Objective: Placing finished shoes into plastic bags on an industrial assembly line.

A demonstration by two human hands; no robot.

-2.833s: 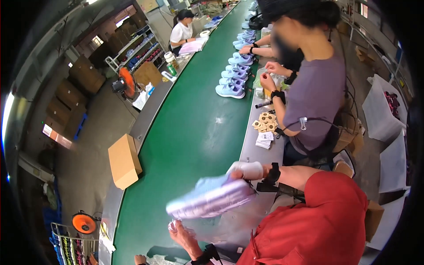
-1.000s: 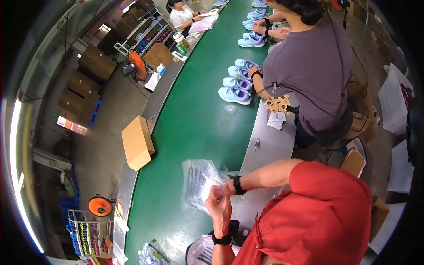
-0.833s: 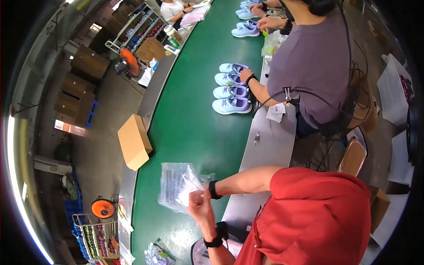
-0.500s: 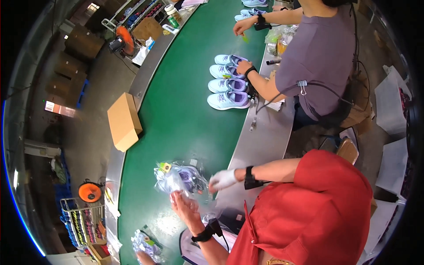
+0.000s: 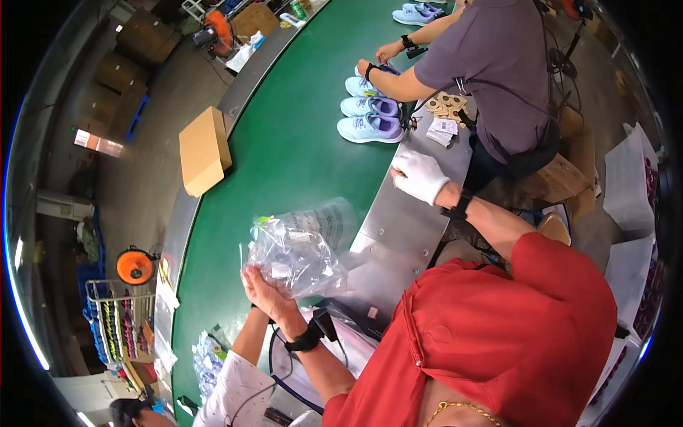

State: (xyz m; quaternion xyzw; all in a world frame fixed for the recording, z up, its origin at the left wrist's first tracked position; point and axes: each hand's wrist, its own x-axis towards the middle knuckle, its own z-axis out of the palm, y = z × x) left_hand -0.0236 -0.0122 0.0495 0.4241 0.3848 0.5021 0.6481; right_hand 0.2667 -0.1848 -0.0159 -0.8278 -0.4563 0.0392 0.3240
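My left hand (image 5: 270, 295) grips the near edge of a crinkled clear plastic bag (image 5: 295, 249) above the green belt. Glare on the film hides what lies in or under it; a yellow-green tag shows at its far left edge. My right hand (image 5: 421, 178), in a white glove, is held out over the metal ledge, away from the bag. Its fingers are curled, and I cannot see whether anything is in them. Nearest to it, light-blue sneakers (image 5: 370, 128) with lilac linings stand in a row on the belt.
A co-worker in a grey shirt (image 5: 491, 50) handles the sneakers. Another person's spotted white sleeve (image 5: 238, 384) reaches in beside my left forearm. A cardboard box (image 5: 203, 151) sits on the far ledge. Bagged shoes (image 5: 206, 363) lie lower left; paper labels (image 5: 442, 130) lie right.
My right hand has moved away from the bag, up and right over the ledge. My left hand has shifted slightly left, with the bag spread higher. The spotted-sleeved person's arm has come in.
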